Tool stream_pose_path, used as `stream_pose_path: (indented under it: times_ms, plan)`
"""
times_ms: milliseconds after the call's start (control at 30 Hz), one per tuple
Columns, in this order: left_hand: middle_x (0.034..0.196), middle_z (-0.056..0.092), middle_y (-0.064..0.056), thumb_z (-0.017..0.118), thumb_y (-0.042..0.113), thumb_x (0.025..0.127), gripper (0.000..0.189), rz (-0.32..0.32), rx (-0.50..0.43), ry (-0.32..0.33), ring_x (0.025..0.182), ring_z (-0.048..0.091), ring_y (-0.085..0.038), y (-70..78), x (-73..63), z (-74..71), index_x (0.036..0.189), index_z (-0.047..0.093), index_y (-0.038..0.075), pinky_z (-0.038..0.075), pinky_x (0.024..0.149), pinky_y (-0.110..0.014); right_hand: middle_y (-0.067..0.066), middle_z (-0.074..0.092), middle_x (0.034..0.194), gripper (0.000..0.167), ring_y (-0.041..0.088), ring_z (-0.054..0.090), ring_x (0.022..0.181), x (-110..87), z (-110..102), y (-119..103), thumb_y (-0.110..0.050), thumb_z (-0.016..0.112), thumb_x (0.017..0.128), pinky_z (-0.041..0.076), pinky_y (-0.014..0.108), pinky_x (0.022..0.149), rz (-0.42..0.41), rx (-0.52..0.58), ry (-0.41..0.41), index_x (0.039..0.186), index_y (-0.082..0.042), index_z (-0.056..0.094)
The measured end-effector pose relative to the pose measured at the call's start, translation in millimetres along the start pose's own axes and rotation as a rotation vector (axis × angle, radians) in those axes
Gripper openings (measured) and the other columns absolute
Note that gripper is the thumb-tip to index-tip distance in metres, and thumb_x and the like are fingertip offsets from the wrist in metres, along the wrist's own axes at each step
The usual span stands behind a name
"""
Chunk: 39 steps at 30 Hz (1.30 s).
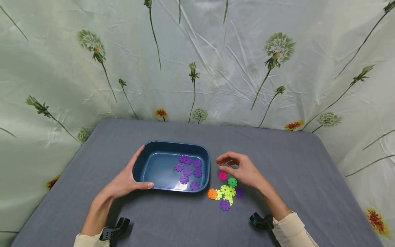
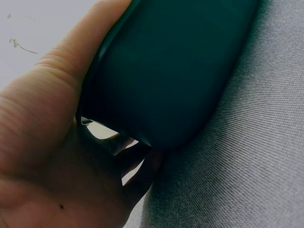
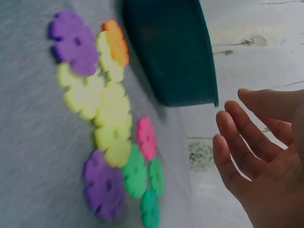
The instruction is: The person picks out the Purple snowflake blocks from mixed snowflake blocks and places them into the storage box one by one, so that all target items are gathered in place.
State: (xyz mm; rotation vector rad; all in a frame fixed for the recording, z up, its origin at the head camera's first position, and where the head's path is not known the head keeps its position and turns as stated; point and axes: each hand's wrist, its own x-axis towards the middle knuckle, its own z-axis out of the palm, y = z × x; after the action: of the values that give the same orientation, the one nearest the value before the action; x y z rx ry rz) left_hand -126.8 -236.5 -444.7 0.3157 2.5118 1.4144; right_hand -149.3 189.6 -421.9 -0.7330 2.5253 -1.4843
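My left hand (image 1: 123,181) grips the left end of a dark blue plastic basin (image 1: 157,168), thumb along the near rim and fingers around the outer side. Several purple notched plastic discs (image 1: 187,171) lie in the basin's right half. To the right of the basin, my right hand (image 1: 247,172) hovers above a loose group of discs, fingers loosely bent and holding nothing. In that group are a pink disc (image 3: 147,138), several green discs (image 3: 135,172), several yellow discs (image 1: 225,189), an orange disc (image 1: 212,193) and two purple discs (image 3: 105,186).
A grey cloth (image 1: 179,219) covers the table. Behind it hangs a pale curtain (image 1: 228,85) printed with dandelions. Black wrist devices (image 1: 115,229) are on both forearms, close to the tabletop. The basin's right wall stands between its inside and the loose discs.
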Motion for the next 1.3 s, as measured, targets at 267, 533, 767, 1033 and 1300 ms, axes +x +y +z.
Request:
stream_pose_path:
  times_ms: [267, 533, 767, 1033, 1300]
  plan:
    - [0.175, 0.001, -0.022, 0.092, 0.024, 0.076, 0.133, 0.007, 0.017, 0.001, 0.154, 0.012, -0.057, -1.0, 0.4, -0.1, 0.168, -0.003, 0.038, 0.023, 0.109, -0.083, 0.012, 0.076, 0.113, 0.026, 0.017, 0.070, 0.096, -21.9, -6.4, 10.3, -0.005, 0.077, 0.092, 0.059, 0.034, 0.086, 0.006, -0.101, -0.045, 0.118, -0.005, 0.072]
    - [0.174, 0.002, -0.023, 0.091, 0.023, 0.077, 0.132, -0.006, 0.011, -0.004, 0.153, 0.015, -0.056, -2.8, -2.0, -1.2, 0.167, -0.003, 0.039, 0.025, 0.108, -0.083, 0.008, 0.075, 0.113, 0.033, 0.020, 0.067, 0.093, -44.5, -8.3, 15.1, -0.004, 0.081, 0.087, 0.057, 0.030, 0.080, 0.107, -0.134, -0.094, 0.119, -0.008, 0.071]
    - [0.175, 0.002, -0.023, 0.091, 0.023, 0.077, 0.132, -0.008, 0.009, -0.002, 0.153, 0.015, -0.056, -1.8, -1.0, 1.0, 0.167, -0.003, 0.039, 0.026, 0.108, -0.082, 0.007, 0.073, 0.113, 0.040, 0.017, 0.067, 0.095, -56.1, -18.2, 18.7, -0.005, 0.084, 0.086, 0.057, 0.029, 0.079, 0.164, -0.138, -0.126, 0.123, -0.008, 0.069]
    - [0.174, 0.002, -0.023, 0.091, 0.024, 0.077, 0.132, -0.018, 0.015, 0.001, 0.152, 0.018, -0.056, -2.0, -0.5, 1.2, 0.167, -0.004, 0.040, 0.028, 0.108, -0.082, 0.004, 0.072, 0.111, 0.045, 0.010, 0.064, 0.093, -63.0, -21.8, 23.8, -0.007, 0.086, 0.083, 0.056, 0.027, 0.078, 0.187, -0.139, -0.171, 0.124, -0.009, 0.069]
    - [0.175, 0.002, -0.022, 0.092, 0.025, 0.077, 0.132, -0.021, 0.009, -0.001, 0.153, 0.017, -0.056, -0.5, -0.8, 0.6, 0.167, -0.003, 0.040, 0.027, 0.108, -0.082, 0.000, 0.070, 0.108, 0.046, 0.006, 0.060, 0.091, -69.2, -19.5, 26.7, -0.010, 0.089, 0.081, 0.053, 0.026, 0.075, 0.159, -0.169, -0.177, 0.122, -0.012, 0.069]
